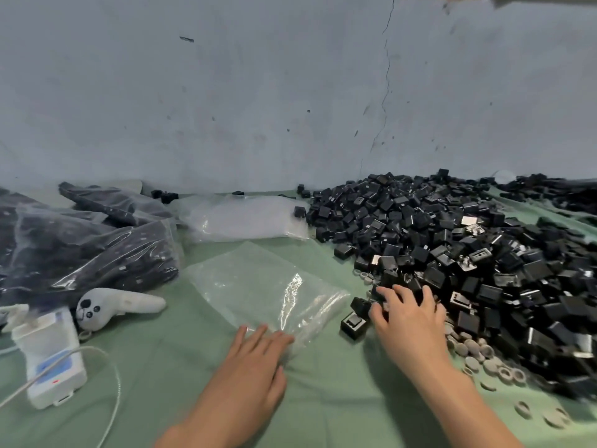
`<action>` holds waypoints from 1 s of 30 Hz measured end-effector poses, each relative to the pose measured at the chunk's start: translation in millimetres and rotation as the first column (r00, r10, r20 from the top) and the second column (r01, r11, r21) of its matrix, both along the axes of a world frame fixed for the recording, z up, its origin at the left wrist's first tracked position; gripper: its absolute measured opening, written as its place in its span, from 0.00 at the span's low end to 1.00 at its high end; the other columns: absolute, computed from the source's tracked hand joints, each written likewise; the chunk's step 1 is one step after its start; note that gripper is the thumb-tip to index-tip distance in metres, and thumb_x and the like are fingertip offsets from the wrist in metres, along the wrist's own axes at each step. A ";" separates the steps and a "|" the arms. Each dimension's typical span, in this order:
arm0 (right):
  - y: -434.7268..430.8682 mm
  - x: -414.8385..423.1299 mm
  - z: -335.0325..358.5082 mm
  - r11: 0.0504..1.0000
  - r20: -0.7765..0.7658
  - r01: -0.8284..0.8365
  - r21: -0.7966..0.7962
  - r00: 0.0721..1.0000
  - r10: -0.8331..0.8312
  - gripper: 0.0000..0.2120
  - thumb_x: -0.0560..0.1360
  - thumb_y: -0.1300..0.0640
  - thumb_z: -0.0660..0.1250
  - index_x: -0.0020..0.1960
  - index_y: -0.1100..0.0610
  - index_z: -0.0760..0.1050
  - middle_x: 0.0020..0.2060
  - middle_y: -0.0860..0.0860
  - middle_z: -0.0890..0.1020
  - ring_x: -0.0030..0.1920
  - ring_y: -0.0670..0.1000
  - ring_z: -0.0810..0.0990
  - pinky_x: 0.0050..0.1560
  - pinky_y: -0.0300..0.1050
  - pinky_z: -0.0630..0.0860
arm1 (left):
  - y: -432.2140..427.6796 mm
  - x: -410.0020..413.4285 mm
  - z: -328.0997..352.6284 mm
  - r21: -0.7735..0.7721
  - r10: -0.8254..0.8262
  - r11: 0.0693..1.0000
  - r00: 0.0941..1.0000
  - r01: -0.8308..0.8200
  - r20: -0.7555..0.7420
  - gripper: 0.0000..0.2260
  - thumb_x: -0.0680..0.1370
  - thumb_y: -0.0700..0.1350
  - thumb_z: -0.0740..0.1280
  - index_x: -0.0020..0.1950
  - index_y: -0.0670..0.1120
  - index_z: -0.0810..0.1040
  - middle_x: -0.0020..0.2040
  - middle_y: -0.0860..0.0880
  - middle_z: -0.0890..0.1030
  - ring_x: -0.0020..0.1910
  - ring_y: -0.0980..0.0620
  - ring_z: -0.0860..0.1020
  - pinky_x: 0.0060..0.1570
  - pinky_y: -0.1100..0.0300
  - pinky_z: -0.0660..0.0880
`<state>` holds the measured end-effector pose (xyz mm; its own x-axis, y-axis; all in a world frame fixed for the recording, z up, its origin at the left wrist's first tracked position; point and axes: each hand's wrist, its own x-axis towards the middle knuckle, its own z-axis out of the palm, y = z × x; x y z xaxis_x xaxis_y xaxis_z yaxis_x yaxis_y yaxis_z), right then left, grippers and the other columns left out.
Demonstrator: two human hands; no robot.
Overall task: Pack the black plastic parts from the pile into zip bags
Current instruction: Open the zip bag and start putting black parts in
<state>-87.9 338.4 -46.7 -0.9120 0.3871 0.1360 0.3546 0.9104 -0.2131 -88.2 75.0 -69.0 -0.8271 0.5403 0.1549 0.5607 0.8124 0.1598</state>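
Parts (452, 253) fill centre right; right hand (410, 321) claws in, fingers (392, 297) curled round a few. Left hand (255, 354) lies flat, fingers straight, pinning the bag (258, 286) for loading.

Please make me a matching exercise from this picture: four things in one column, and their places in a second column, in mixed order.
Things:
1. left hand
2. right hand
3. seal toy
4. filled bags

Places:
A. beside the white device
B. heaped at the far left, near the wall
C. on the near edge of the pile of black parts
D. flat on the empty zip bag

Pairs: 1-D, 2-C, 3-A, 4-B.
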 end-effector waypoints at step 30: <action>-20.3 -16.5 -3.0 0.970 -0.025 -0.192 -0.147 0.981 0.190 0.36 0.74 0.24 0.45 0.77 0.39 0.56 0.77 0.46 0.60 0.72 0.55 0.66 0.70 0.60 0.61 | -77.8 -41.6 26.0 0.388 0.257 0.870 0.951 -0.304 0.170 0.26 0.76 0.29 0.63 0.43 0.63 0.79 0.72 0.50 0.72 0.77 0.46 0.59 0.73 0.56 0.55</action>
